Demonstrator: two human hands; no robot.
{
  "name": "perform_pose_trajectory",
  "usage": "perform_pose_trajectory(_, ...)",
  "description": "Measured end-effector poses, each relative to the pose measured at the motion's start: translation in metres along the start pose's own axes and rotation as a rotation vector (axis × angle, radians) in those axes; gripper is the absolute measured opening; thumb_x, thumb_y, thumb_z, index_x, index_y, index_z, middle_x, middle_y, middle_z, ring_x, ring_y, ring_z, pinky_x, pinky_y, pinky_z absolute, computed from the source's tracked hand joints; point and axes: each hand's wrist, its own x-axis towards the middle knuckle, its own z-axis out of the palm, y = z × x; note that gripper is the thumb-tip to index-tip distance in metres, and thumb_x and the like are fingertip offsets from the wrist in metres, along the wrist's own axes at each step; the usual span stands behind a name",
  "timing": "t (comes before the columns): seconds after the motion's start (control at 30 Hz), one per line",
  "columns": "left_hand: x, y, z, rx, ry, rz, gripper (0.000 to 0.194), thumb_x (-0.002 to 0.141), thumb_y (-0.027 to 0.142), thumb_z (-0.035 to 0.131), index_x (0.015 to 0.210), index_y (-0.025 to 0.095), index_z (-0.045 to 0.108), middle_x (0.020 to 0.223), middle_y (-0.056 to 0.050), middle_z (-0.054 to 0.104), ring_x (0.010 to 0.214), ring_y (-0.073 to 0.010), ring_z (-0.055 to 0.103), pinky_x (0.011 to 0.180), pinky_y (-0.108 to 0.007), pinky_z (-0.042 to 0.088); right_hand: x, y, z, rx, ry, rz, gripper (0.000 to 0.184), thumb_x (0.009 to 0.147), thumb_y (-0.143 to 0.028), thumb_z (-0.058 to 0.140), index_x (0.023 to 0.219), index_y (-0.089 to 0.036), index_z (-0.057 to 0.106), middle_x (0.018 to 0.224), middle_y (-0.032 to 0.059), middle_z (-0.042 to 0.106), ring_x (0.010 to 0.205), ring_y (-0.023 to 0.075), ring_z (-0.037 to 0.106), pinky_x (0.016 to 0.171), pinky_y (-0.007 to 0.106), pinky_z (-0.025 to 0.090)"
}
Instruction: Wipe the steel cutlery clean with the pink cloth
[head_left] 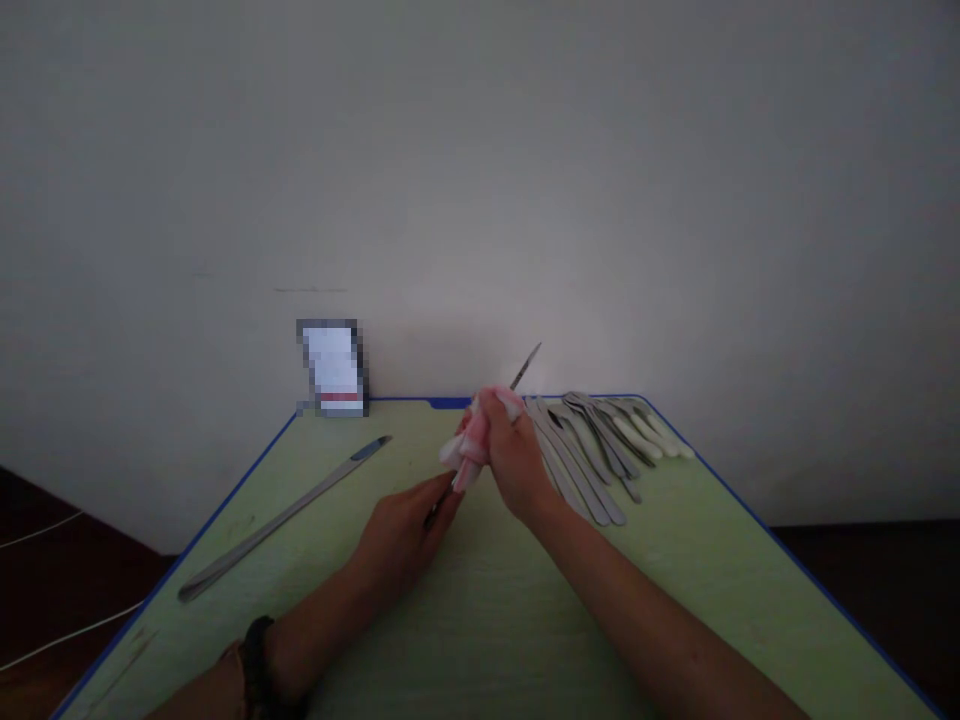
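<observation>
My left hand (405,525) is closed round the dark handle end of a table knife (528,364), which slants up and away to the right. A crumpled pink and white cloth (472,448) is wrapped about the knife's middle, and my right hand (514,455) grips it there. Beyond the cloth the blade's tip sticks out. Most of the handle is hidden by my fingers and the cloth. To the left lies another table knife (277,522), apart from both hands.
On the right of the green table (480,640) lie several metal knives (577,465), with spoons (600,425) and white-handled cutlery (645,435) beside them. A blurred phone-like screen (334,368) stands at the back left. A wall (480,200) rises behind the table's blue edge.
</observation>
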Motion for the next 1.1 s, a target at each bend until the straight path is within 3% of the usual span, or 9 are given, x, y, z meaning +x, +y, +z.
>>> perform_pose_trajectory(0.17, -0.003, 0.002, -0.003, -0.16, -0.051, 0.094, 0.038, 0.094, 0.031, 0.036, 0.124, 0.015, 0.054, 0.086, -0.006, 0.063, 0.073, -0.0161, 0.057, 0.072, -0.026, 0.046, 0.008, -0.027, -0.003, 0.161, 0.036, -0.037, 0.018, 0.073, -0.032, 0.054, 0.061, -0.018, 0.056, 0.056, -0.0033, 0.055, 0.049, 0.0096, 0.052, 0.048, 0.021, 0.043)
perform_pose_trajectory(0.3, -0.007, 0.001, -0.005, -0.299, -0.137, 0.177, 0.039, 0.093, 0.027, 0.039, 0.128, 0.015, 0.051, 0.083, -0.002, 0.06, 0.07, -0.0135, 0.054, 0.069, -0.023, 0.045, 0.012, -0.05, -0.008, 0.316, 0.041, -0.063, 0.011, 0.067, -0.027, 0.054, 0.06, -0.019, 0.052, 0.053, -0.0055, 0.049, 0.045, 0.0078, 0.046, 0.046, 0.021, 0.04)
perform_pose_trajectory(0.47, -0.008, 0.001, -0.004, -0.291, -0.226, 0.198, 0.035, 0.093, 0.03, 0.043, 0.123, 0.015, 0.053, 0.086, -0.003, 0.061, 0.074, -0.014, 0.054, 0.073, -0.025, 0.045, 0.015, -0.067, -0.015, 0.396, 0.034, -0.065, 0.013, 0.064, -0.028, 0.054, 0.059, -0.02, 0.046, 0.048, -0.007, 0.041, 0.039, 0.0064, 0.036, 0.04, 0.02, 0.034)
perform_pose_trajectory(0.63, -0.005, 0.003, -0.002, -0.273, -0.264, 0.212, 0.03, 0.095, 0.03, 0.04, 0.118, 0.016, 0.052, 0.092, -0.005, 0.061, 0.08, -0.0155, 0.055, 0.076, -0.026, 0.044, 0.008, -0.054, -0.008, 0.378, 0.027, -0.047, 0.015, 0.067, -0.029, 0.054, 0.058, -0.02, 0.045, 0.047, -0.0075, 0.039, 0.038, 0.0058, 0.035, 0.039, 0.02, 0.032)
perform_pose_trajectory(0.87, -0.003, 0.005, -0.002, -0.273, -0.181, 0.141, 0.021, 0.093, 0.03, 0.042, 0.087, 0.015, 0.054, 0.071, 0.002, 0.05, 0.062, -0.0115, 0.044, 0.061, -0.022, 0.037, -0.001, -0.019, 0.006, 0.324, -0.069, 0.158, 0.021, 0.065, -0.029, 0.054, 0.053, -0.021, 0.039, 0.04, -0.0088, 0.035, 0.032, 0.0051, 0.028, 0.035, 0.02, 0.023)
perform_pose_trajectory(1.1, -0.003, 0.007, -0.002, -0.314, -0.241, 0.087, 0.027, 0.092, 0.035, 0.043, 0.101, 0.016, 0.06, 0.068, 0.004, 0.051, 0.057, -0.0101, 0.043, 0.056, -0.021, 0.034, 0.008, -0.042, -0.006, 0.366, -0.043, 0.103, 0.017, 0.064, -0.026, 0.055, 0.055, -0.02, 0.042, 0.044, -0.0084, 0.037, 0.036, 0.0052, 0.032, 0.037, 0.019, 0.028)
